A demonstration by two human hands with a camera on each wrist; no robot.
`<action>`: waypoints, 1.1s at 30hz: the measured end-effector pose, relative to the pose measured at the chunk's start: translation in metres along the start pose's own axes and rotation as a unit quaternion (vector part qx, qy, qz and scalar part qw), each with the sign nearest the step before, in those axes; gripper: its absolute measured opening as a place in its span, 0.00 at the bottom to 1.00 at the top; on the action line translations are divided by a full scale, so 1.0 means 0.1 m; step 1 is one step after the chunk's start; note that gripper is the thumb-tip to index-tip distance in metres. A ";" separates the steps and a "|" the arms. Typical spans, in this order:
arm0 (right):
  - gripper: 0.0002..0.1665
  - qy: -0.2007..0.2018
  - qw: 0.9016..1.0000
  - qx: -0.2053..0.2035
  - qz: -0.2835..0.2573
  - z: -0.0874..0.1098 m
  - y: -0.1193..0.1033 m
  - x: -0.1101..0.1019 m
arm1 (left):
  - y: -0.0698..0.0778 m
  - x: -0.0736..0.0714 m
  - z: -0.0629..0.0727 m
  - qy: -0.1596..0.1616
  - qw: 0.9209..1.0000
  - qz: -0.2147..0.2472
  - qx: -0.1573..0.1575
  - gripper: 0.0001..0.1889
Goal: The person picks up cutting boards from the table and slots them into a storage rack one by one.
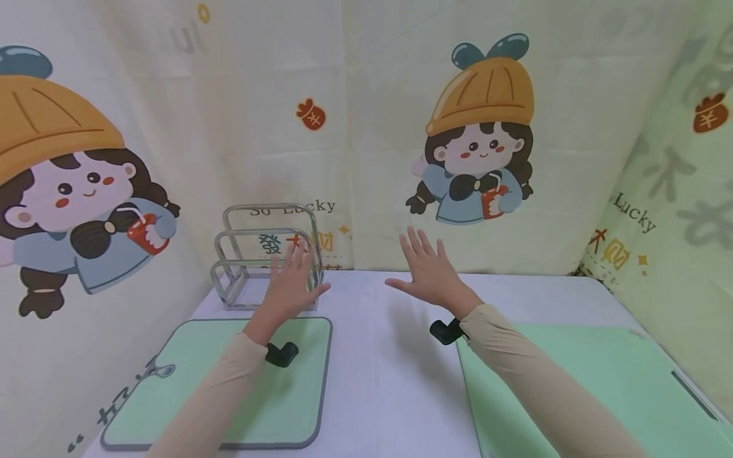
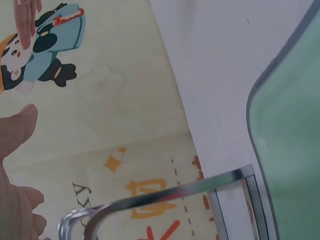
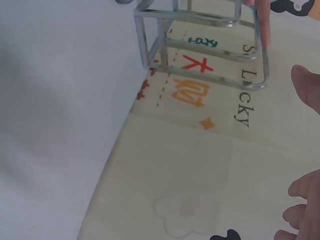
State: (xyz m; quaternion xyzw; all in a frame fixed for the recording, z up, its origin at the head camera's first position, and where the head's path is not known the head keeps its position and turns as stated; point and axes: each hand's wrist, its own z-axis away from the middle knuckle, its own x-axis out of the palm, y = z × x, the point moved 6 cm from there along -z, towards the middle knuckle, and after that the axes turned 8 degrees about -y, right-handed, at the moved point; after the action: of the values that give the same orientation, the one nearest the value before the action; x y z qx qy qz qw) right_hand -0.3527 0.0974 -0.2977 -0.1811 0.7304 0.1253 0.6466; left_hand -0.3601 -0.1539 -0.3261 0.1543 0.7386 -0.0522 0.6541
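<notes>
Both hands are raised over the table with fingers spread and straight, holding nothing. In the head view the left hand (image 1: 291, 285) overlaps the right side of a metal wire rack (image 1: 229, 280) with several upright loops. The right hand (image 1: 431, 273) is held up right of the middle, its shadow falling on the white table (image 1: 372, 381). The left wrist view shows the left thumb (image 2: 20, 130) at the edge and the rack's bar (image 2: 175, 192) close by. In the right wrist view, the right hand's fingertips (image 3: 305, 200) show at the right edge, with the rack (image 3: 200, 75) beyond.
A green board with a grey rim (image 1: 321, 407) lies at the front left, under the left forearm. Another green board (image 1: 601, 381) lies at the right, partly beneath the right sleeve. A printed cloth (image 1: 378, 159) with cartoon figures hangs behind and along both sides.
</notes>
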 end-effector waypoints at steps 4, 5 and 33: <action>0.57 -0.004 1.000 0.002 -0.010 -0.08 -0.06 0.01 | -0.13 0.00 0.00 0.011 1.000 0.004 0.005 0.47; 0.57 -0.006 1.000 0.003 -0.012 -0.09 -0.07 0.01 | -0.16 -0.01 0.00 0.015 1.000 0.009 0.006 0.47; 0.54 -0.003 0.996 -0.020 -0.083 -0.56 -0.58 0.25 | -0.61 0.12 -0.02 0.028 0.999 -0.005 -0.030 0.47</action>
State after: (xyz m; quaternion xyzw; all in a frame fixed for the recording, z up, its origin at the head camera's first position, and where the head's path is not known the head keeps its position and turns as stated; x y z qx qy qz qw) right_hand -0.3806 0.0191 -0.3117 -0.2540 0.7083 0.0866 0.6529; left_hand -0.3810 -0.2096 -0.3451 0.1319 0.7588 -0.0289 0.6372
